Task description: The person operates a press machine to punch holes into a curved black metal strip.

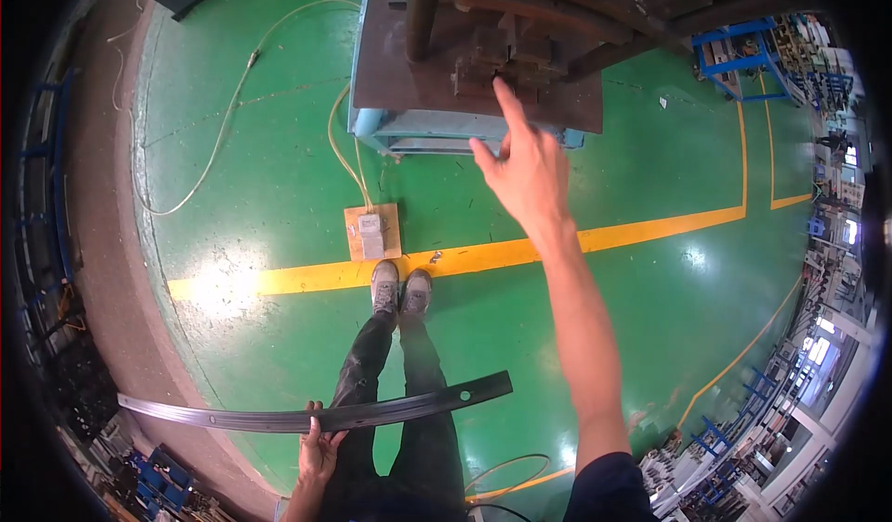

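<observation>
A long curved metal strip (316, 416) is gripped by the left hand (318, 451), fingers wrapped around it; the right hand (525, 164), index finger extended, is raised at the machine (483, 48).

A long curved metal strip (316, 415), gripped mid-length by the left hand (318, 452), spans the space before the legs. The right hand (525, 164) reaches over open green floor (650, 308) toward the crowded machine table (465, 66); a foot pedal (372, 232) lies just ahead of the shoes.
</observation>
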A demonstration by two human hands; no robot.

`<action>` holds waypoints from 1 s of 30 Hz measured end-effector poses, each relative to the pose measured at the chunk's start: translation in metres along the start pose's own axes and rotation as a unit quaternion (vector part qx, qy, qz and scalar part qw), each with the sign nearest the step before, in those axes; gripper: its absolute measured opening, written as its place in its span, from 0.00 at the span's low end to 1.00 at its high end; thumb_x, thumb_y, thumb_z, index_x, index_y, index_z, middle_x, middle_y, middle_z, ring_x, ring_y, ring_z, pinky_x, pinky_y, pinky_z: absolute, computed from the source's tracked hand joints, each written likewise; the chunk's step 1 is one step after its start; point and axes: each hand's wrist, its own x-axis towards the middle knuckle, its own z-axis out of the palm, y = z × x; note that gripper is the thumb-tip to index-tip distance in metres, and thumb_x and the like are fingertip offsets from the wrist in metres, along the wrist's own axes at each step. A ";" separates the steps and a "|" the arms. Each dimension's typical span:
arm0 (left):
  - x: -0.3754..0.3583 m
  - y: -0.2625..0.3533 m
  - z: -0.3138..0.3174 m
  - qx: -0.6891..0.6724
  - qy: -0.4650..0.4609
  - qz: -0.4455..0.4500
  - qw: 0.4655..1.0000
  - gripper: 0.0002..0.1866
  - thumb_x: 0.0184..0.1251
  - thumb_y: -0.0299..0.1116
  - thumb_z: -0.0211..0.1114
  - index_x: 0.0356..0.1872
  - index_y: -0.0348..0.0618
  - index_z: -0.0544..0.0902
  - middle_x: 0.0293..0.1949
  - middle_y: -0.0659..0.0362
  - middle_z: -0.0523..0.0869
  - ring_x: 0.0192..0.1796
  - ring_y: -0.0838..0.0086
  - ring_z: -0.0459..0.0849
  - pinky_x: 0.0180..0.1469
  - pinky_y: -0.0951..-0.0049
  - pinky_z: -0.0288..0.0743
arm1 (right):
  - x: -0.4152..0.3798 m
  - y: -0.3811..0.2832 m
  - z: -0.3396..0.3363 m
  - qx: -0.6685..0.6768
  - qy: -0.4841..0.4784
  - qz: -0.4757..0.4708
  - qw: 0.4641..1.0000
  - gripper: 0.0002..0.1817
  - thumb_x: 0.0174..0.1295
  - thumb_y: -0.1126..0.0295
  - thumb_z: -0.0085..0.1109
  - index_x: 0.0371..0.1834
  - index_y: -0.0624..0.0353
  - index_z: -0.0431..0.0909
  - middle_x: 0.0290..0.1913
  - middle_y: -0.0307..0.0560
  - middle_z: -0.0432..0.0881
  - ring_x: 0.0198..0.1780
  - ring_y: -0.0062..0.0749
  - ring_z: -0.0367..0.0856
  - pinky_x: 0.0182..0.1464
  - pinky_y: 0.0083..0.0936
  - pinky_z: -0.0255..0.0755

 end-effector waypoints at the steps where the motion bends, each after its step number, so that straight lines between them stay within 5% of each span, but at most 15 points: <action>1: 0.001 -0.001 -0.004 0.005 -0.005 -0.002 1.000 0.32 0.76 0.35 0.54 0.75 0.44 0.51 0.71 0.57 0.65 0.63 0.64 0.78 0.55 0.58 0.86 | 0.006 0.000 0.000 -0.035 -0.010 0.007 0.999 0.37 0.57 0.61 0.67 0.71 0.49 0.65 0.29 0.56 0.84 0.30 0.50 0.86 0.33 0.44 0.79; 5: -0.002 -0.004 -0.008 0.038 -0.005 -0.009 0.999 0.33 0.77 0.33 0.54 0.75 0.41 0.50 0.72 0.52 0.63 0.64 0.62 0.77 0.52 0.56 0.87 | -0.009 -0.021 -0.014 -0.177 -0.050 0.087 0.979 0.36 0.58 0.59 0.67 0.70 0.56 0.66 0.27 0.57 0.84 0.30 0.52 0.86 0.33 0.43 0.80; 12: 0.001 -0.008 -0.010 0.093 -0.001 -0.011 0.996 0.35 0.75 0.34 0.57 0.75 0.39 0.50 0.73 0.49 0.62 0.64 0.59 0.77 0.52 0.58 0.87 | -0.069 -0.019 -0.022 -0.061 -0.052 0.080 0.994 0.39 0.57 0.62 0.68 0.72 0.49 0.62 0.34 0.56 0.84 0.32 0.51 0.86 0.33 0.44 0.79; 19: 0.001 -0.007 -0.002 0.109 0.025 0.018 0.994 0.35 0.74 0.35 0.58 0.75 0.42 0.52 0.73 0.53 0.62 0.65 0.63 0.76 0.53 0.59 0.86 | -0.011 0.001 -0.007 -0.035 -0.052 0.024 0.998 0.45 0.57 0.64 0.69 0.77 0.42 0.54 0.34 0.58 0.85 0.33 0.53 0.85 0.36 0.47 0.79; 22: 0.001 -0.009 0.001 0.105 0.035 0.043 0.993 0.31 0.76 0.34 0.56 0.75 0.45 0.55 0.74 0.57 0.62 0.64 0.65 0.77 0.53 0.59 0.86 | -0.006 0.003 -0.007 -0.065 -0.039 0.076 0.994 0.35 0.56 0.64 0.69 0.70 0.47 0.67 0.29 0.56 0.84 0.31 0.52 0.85 0.36 0.46 0.79; 25: 0.003 -0.011 0.000 0.131 0.038 0.083 0.987 0.33 0.75 0.36 0.58 0.75 0.43 0.55 0.74 0.55 0.62 0.64 0.65 0.77 0.52 0.61 0.86 | -0.032 0.005 -0.006 -0.168 0.069 0.158 0.971 0.20 0.56 0.64 0.69 0.52 0.56 0.81 0.25 0.52 0.84 0.29 0.50 0.85 0.35 0.44 0.79; 27: 0.005 -0.012 0.004 0.155 0.045 0.115 0.980 0.35 0.74 0.38 0.60 0.75 0.41 0.55 0.74 0.51 0.62 0.64 0.64 0.76 0.51 0.61 0.85 | -0.063 0.009 -0.008 -0.076 0.117 0.147 0.979 0.12 0.57 0.64 0.69 0.33 0.62 0.82 0.25 0.50 0.84 0.25 0.48 0.83 0.31 0.42 0.77; 30: 0.010 -0.006 0.031 0.196 0.075 0.177 0.962 0.35 0.74 0.40 0.60 0.74 0.39 0.57 0.73 0.50 0.64 0.64 0.63 0.76 0.48 0.62 0.85 | -0.129 0.008 -0.001 0.154 0.051 0.168 0.972 0.16 0.60 0.60 0.68 0.29 0.62 0.78 0.21 0.41 0.80 0.20 0.28 0.76 0.25 0.30 0.69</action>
